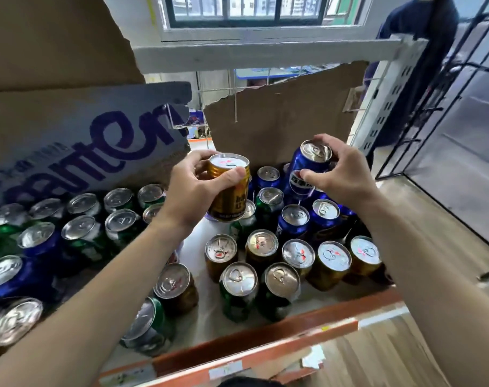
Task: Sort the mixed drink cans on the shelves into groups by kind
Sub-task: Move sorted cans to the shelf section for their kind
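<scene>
My left hand (194,185) grips a gold can (229,196) by its upper wall, lifted above the shelf. My right hand (339,170) holds a blue cola can (302,174) near its rim, tilted and raised over other blue cans (293,222) at the back right. A row of gold cans (332,263) stands along the front right. Green cans (239,291) stand at the front middle, and a mix of green and blue cans (81,233) fills the left side.
The white shelf board (207,311) has an orange front rail (265,344). Torn cardboard (279,124) backs the shelf, with a printed box flap (92,141) at the left. A person in dark clothes (422,51) stands by a black wire rack (444,101) at the right.
</scene>
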Demonstrator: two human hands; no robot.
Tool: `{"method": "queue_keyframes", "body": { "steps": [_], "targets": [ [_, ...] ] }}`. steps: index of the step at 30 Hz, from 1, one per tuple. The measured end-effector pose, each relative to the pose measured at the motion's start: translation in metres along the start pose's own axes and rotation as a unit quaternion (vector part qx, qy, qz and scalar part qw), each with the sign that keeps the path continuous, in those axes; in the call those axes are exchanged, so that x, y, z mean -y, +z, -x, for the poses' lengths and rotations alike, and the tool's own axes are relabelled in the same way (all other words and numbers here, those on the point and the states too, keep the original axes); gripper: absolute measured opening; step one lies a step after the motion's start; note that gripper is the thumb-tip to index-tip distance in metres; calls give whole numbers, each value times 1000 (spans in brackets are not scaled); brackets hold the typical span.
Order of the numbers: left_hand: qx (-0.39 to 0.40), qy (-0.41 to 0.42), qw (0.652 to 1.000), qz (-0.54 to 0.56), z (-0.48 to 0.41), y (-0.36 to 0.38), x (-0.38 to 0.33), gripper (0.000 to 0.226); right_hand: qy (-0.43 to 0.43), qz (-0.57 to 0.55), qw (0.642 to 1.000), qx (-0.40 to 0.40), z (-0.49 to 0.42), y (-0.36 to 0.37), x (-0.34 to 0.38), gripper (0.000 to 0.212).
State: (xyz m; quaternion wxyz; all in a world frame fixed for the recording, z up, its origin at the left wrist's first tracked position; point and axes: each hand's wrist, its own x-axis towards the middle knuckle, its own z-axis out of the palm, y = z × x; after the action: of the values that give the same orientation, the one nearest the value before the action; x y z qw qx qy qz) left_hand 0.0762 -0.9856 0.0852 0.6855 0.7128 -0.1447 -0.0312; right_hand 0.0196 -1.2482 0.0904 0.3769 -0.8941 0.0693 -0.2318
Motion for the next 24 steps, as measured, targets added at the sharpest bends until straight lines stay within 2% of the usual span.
{"method": "queue_keyframes", "body": {
  "steps": [8,14,17,22,24],
  "targets": [
    [-8,-5,1000,10,-10,14,0,73,14,15,999,38,-15,3,-21,76],
    [-21,-46,998,48,-15,27,2,64,37,33,996,73,-18,12,-25,81],
    [-24,-55,997,39,-17,31,6,63,48,77,992,91,-20,16,-29,86],
    [-18,-58,998,11,-19,35,12,58,37,144,979,137,-17,27,-39,74],
    [-16,-57,998,4,-19,37,14,55,50,164,974,146,-17,29,-44,81]
  ]
}}
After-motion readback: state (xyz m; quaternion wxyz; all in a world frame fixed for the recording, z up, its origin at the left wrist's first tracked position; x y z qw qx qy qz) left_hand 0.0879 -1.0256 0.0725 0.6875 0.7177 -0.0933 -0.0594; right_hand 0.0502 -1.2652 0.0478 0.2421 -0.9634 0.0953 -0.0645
